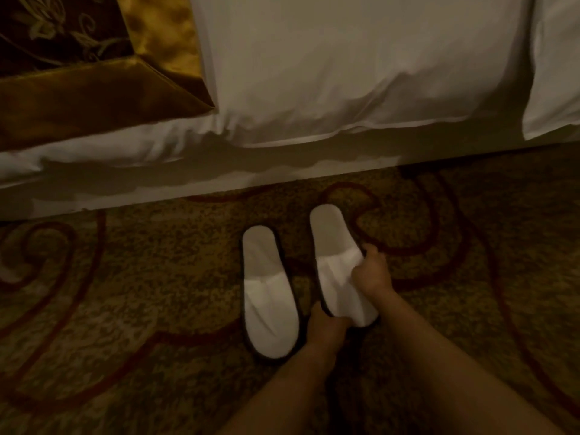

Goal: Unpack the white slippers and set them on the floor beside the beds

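Both hands, left hand (326,328) and right hand (373,273), grip the right slipper (335,255) beside the left slipper (266,290) on the carpet (125,293) near the bed's edge (188,171).

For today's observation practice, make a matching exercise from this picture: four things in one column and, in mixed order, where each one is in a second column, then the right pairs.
Things
1. left slipper
2. right slipper
3. gold cloth
4. carpet

Places
A. held in both hands
B. draped on the bed, top left
C. lying alone on the floor
D. under both slippers

Pairs: 1-C, 2-A, 3-B, 4-D

The left hand grips the toe end, the right hand the side.
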